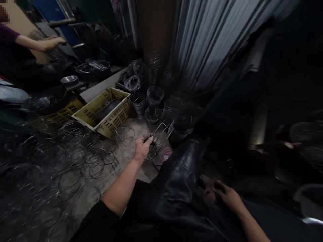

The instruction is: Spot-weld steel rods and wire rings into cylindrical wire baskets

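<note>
My left hand (143, 147) reaches forward over the floor, thumb and fingers pinched on a bent wire frame (163, 127). The thin, pale prongs of the frame point away from me, towards several round bundles of wire. A small wire coil (151, 153) lies just below this hand. My right hand (225, 195) is low on the right, beside the dark, shiny apron (180, 181) over my lap. Its fingers are curled in; shadow hides what is between them.
A yellow crate (113, 119) with a dark round thing inside stands ahead left. Loose wire rings (96, 161) cover the floor at left. Wire bundles (155, 95) stand before a corrugated wall (202, 37). Another person's hand (51, 43) is at upper left, near a metal bowl (69, 79).
</note>
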